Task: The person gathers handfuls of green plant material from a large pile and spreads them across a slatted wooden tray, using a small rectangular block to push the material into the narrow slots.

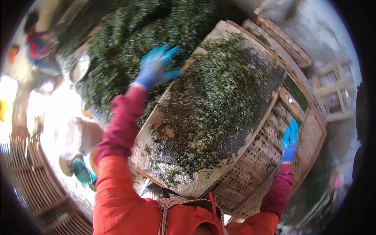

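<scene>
My left hand (155,65), in a blue glove and blurred, is spread over a large heap of dark green leaves (117,63), near the long edge of a work table (152,129). It holds nothing that I can see. A layer of chopped green leaves (223,94) covers much of the tabletop. On the right, my right hand (290,139), also gloved in blue, has its fingers stretched out at the edge of a pale panel with rows of holes (249,167). Whether it presses on the panel is unclear. A yellowish wooden bar (289,101) lies just beyond its fingertips.
Beyond the heap at upper left is another person (41,50), near a round pale basin (80,68). A teal container (82,171) and a pale sack (85,135) stand on the left. Slatted racks (35,176) fill the lower left; a wooden frame (335,91) stands at right.
</scene>
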Motion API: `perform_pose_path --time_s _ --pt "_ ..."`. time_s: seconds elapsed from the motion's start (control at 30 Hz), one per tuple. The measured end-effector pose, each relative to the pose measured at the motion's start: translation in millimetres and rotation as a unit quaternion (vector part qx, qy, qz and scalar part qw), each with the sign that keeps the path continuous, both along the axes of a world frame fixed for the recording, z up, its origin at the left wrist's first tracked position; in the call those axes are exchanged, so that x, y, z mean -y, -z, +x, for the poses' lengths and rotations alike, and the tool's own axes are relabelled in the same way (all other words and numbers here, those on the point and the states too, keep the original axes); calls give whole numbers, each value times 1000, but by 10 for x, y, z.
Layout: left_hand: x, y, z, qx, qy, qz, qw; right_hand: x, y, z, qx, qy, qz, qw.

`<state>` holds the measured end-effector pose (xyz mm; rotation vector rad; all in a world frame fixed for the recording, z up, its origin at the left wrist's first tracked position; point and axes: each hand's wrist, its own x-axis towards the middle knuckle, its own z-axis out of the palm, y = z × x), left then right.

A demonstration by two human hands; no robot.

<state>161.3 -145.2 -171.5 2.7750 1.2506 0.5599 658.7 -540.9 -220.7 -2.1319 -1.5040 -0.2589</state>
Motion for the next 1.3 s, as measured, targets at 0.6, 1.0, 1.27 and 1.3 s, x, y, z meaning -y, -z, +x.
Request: perform_pose_path --time_s 0.6,1.0,1.27,1.3 --pt "-709 1132 -1513 563 -25 -496 661 -545 -359 -3083 -342 -84 125 928" --pt "-930 146 -1252 748 140 -522 386 -2371 -859 -3969 -318 -270 62 907" --pt "-1090 -903 -1426 562 364 -147 728 -3993 -864 -4469 -633 -243 56 733" --pt "-1176 -819 -1498 502 259 -79 821 -4143 -754 -4437 -732 -203 33 650"
